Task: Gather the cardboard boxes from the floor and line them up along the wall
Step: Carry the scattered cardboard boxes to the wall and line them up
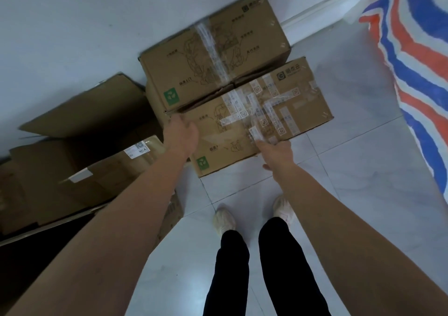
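Head view: near taped box (pixel 254 119) on the floor, touching rear box (pixel 213 48) at the wall (pixel 72 24); left hand (pixel 181 133) on its left corner, grip unreadable; right hand (pixel 276 150) flat on near edge, fingers straight; placing step, probably; next likely needs shifting it sideways against the wall.

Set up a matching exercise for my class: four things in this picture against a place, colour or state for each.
Things:
1 far taped box
2 near taped box
3 open box
4 striped bag

Descriptions:
a red, white and blue
b taped, next to the wall
c left hand and right hand touch it
d flaps up

Pairs: 1-b; 2-c; 3-d; 4-a
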